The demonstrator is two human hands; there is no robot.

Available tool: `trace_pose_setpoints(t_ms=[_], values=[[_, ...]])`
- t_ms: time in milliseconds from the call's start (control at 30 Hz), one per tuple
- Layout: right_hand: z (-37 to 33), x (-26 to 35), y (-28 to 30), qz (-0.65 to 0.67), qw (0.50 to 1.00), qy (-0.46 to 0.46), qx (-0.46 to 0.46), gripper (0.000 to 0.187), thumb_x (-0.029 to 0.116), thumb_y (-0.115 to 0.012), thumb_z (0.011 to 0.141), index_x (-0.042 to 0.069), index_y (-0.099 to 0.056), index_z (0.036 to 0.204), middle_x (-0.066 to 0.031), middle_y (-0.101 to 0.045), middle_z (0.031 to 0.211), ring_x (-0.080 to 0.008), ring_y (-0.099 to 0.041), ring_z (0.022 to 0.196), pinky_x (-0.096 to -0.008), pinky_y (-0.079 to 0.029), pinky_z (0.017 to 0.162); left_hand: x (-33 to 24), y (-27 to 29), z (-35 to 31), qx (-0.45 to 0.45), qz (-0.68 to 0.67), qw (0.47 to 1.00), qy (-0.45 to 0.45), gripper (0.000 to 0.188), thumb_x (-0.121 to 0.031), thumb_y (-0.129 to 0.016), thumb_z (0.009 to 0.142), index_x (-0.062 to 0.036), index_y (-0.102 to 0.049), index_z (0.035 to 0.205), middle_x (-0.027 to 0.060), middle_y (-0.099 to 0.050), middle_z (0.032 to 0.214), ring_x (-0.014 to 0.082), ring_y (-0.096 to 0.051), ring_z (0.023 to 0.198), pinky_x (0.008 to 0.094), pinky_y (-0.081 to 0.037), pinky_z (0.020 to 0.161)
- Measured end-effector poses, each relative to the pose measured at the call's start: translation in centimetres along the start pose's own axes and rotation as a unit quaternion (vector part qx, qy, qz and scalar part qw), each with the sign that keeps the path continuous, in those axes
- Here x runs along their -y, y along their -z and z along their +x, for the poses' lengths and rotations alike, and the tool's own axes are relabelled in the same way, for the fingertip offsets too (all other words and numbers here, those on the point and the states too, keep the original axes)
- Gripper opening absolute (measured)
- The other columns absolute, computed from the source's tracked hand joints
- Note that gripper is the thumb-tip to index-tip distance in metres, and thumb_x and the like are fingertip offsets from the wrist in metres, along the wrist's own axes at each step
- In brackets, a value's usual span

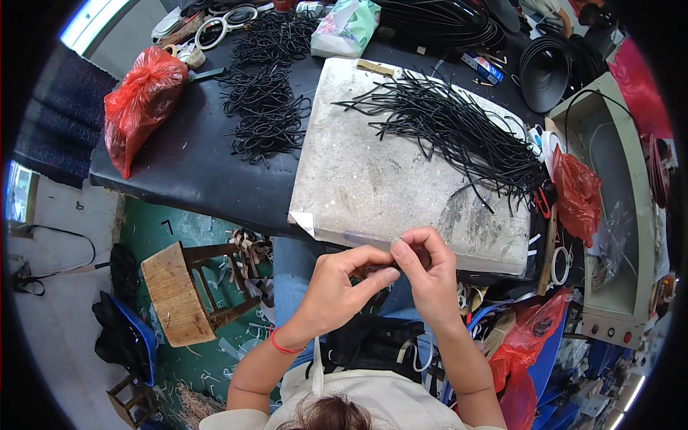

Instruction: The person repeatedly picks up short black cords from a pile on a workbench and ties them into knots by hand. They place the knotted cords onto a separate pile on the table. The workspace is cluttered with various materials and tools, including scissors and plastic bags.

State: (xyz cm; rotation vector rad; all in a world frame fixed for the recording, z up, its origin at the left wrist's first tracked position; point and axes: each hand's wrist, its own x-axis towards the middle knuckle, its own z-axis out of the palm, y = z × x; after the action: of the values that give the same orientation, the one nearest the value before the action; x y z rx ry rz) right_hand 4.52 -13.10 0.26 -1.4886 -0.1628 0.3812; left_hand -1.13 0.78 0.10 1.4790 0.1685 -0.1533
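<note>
My left hand (342, 290) and my right hand (434, 287) meet just off the near edge of a pale, stained slab (337, 161), fingertips almost touching. Thumb and fingers are pinched together on each hand. Something small and dark shows between them, but the fingers cover most of it and I cannot make it out. On the slab's far right part lies a loose bundle of thin black cords (459, 132), their ends fanned to the left. Left of the slab, looped black cords (266, 118) rest in piles on the dark table (197, 154).
A knotted red plastic bag (145, 97) sits at the table's left end. Tissue packaging (347, 29) and coiled black tubing (548, 68) are at the back. A beige metal machine housing (616, 186) stands right. A wooden stool (178, 294) is on the littered green floor.
</note>
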Motion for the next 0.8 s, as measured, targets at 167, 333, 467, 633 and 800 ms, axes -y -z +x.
trace_pose_setpoints(t_ms=[167, 333, 467, 633, 800], values=[[-0.1, -0.1, -0.3, 0.006, 0.999, 0.010, -0.045, 0.012, 0.012, -0.062, 0.086, 0.003, -0.055, 0.083, 0.0038, -0.053, 0.071, -0.0021, -0.045, 0.064, -0.0180, -0.038, 0.057, -0.9, 0.5, -0.2, 0.035, 0.011, 0.998, 0.042, 0.019, -0.008, -0.064, 0.083, 0.0056, -0.061, 0.095, 0.0051, -0.064, 0.084, 0.0084, -0.058, 0.078, 0.0230, -0.047, 0.070], [-0.5, -0.5, -0.4, -0.043, 0.995, 0.028, -0.083, 0.010, 0.009, -0.061, 0.084, 0.003, -0.055, 0.081, 0.0037, -0.052, 0.068, -0.0025, -0.045, 0.063, -0.0183, -0.038, 0.056, -0.2, 0.3, 0.1, 0.030, 0.041, 0.997, -0.065, 0.018, -0.014, -0.062, 0.084, 0.0014, -0.063, 0.093, 0.0054, -0.063, 0.072, 0.0047, -0.052, 0.064, 0.0227, -0.044, 0.057], [0.0, 0.1, -0.2, 0.027, 0.997, 0.002, -0.071, 0.013, 0.012, -0.061, 0.086, 0.003, -0.054, 0.081, 0.0024, -0.052, 0.069, -0.0036, -0.047, 0.061, -0.0188, -0.040, 0.057, -1.5, 0.6, -0.1, 0.013, 0.079, 0.996, -0.034, 0.019, -0.012, -0.064, 0.084, 0.0014, -0.062, 0.098, 0.0056, -0.065, 0.080, 0.0073, -0.057, 0.072, 0.0231, -0.046, 0.063], [-0.6, 1.0, 1.2, -0.032, 0.989, -0.105, 0.103, 0.021, 0.020, -0.056, 0.089, 0.005, -0.054, 0.074, 0.0014, -0.052, 0.063, -0.0044, -0.045, 0.056, -0.0186, -0.035, 0.051, -1.9, 0.9, -0.8, -0.017, 0.079, 0.991, -0.111, 0.019, -0.016, -0.065, 0.083, 0.0007, -0.062, 0.093, 0.0073, -0.065, 0.080, 0.0084, -0.058, 0.069, 0.0232, -0.046, 0.062], [-1.3, 1.8, 0.9, -0.028, 0.990, -0.067, 0.119, 0.022, 0.019, -0.058, 0.088, 0.005, -0.054, 0.071, 0.0030, -0.050, 0.059, -0.0031, -0.042, 0.054, -0.0192, -0.031, 0.048, -2.3, 1.2, -2.0, 0.012, 0.086, 0.993, -0.086, 0.021, -0.021, -0.063, 0.085, 0.0002, -0.061, 0.089, 0.0033, -0.061, 0.067, 0.0061, -0.053, 0.056, 0.0218, -0.041, 0.049]])
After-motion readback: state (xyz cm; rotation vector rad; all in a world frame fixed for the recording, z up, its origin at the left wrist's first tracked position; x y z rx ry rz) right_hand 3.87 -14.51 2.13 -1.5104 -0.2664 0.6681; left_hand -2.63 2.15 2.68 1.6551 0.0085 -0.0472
